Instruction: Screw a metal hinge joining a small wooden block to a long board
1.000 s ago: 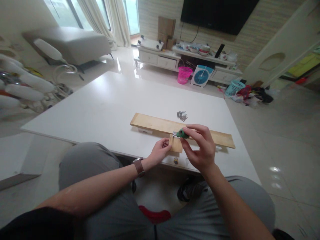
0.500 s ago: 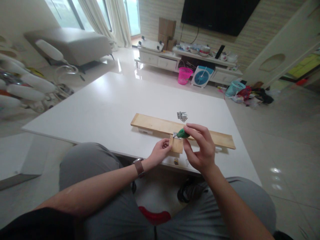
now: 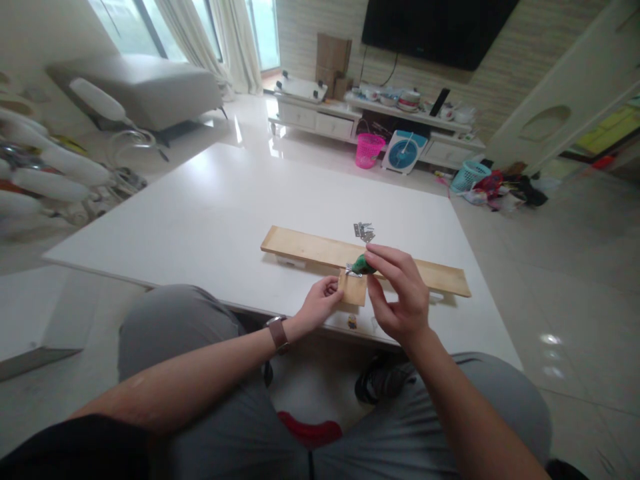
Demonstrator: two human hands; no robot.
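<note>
My left hand grips the left edge of a small wooden board at the near side of the table. Against that board's far edge lies a metal hinge. My right hand holds a screwdriver by its green handle, with the tip down at the hinge; the fingers partly hide the handle. Behind both hands a long wooden plank runs across, raised on white supports. Beyond the plank rests a small pile of metal hinges and screws.
The white table reaches far to the left. Small stickers mark its near edge. Across the floor stand a pink basket, a blue box fan and a low white cabinet. A grey bench is at the back left.
My right hand's fingers have shifted slightly on the green handle, which has turned and tilted a little. The left hand and the small board stay in place.
</note>
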